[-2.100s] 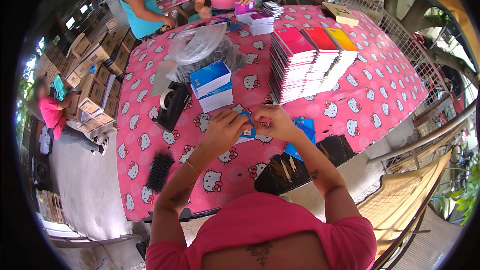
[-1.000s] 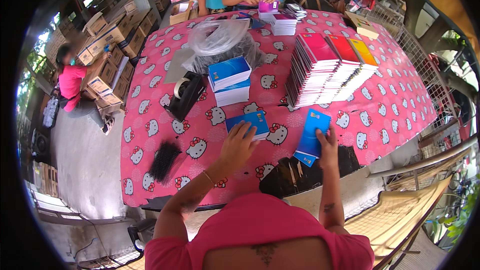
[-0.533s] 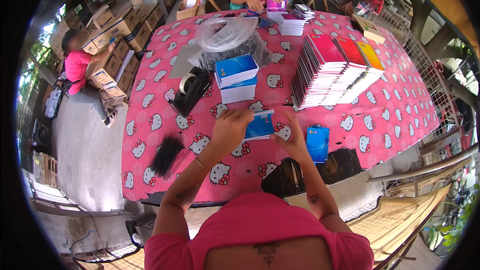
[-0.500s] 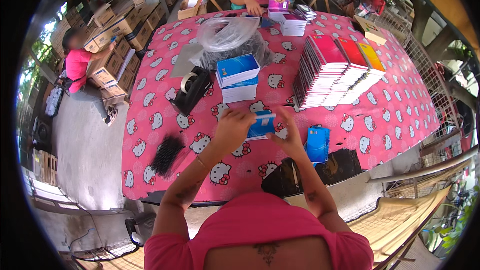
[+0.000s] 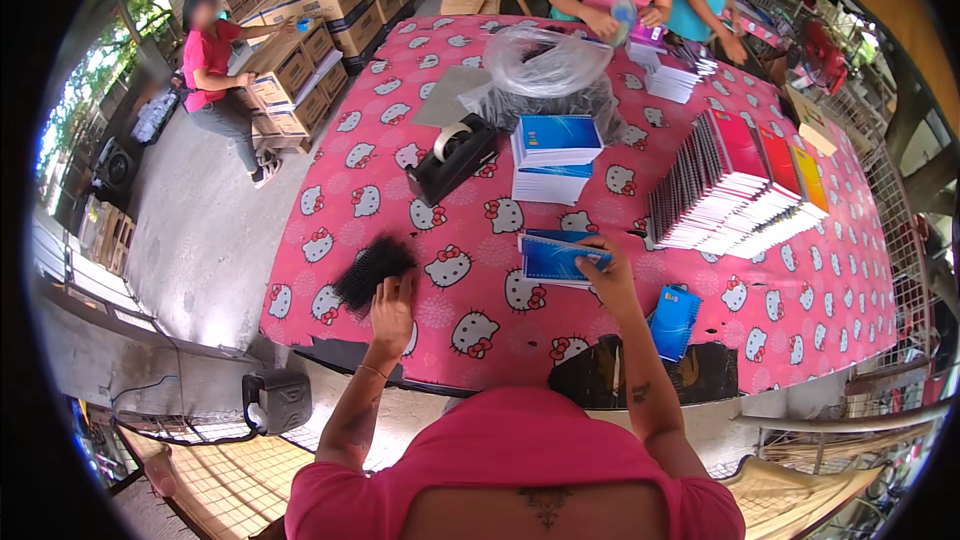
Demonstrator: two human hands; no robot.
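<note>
In my right hand (image 5: pixel 612 278) is a small blue notebook (image 5: pixel 560 262), thumb and fingers closed on its right end. Its cover and white pages look slightly fanned, just above or on the table. My left hand (image 5: pixel 392 310) reaches to a pile of black spiral binding coils (image 5: pixel 374 272) at the table's left. Its fingers are stretched out against the pile's near right edge, the tips partly lost among the dark coils. Right of my right forearm lie a few blue spiral notebooks (image 5: pixel 676 320). A stack of blue-covered notebooks (image 5: pixel 556 140) stands beyond the held one.
Stacks of red, orange and yellow spiral notebooks (image 5: pixel 735 180) stand at the right. A black tape dispenser (image 5: pixel 455 160) and a clear plastic bag (image 5: pixel 550 75) are farther back. Co-workers stand across the patterned table (image 5: pixel 470 280); another person is by cardboard boxes (image 5: pixel 290 70) at the left.
My left hand has let go of the blue notebook and moved left to the coil pile. My right hand still holds the notebook. The view has swung left.
</note>
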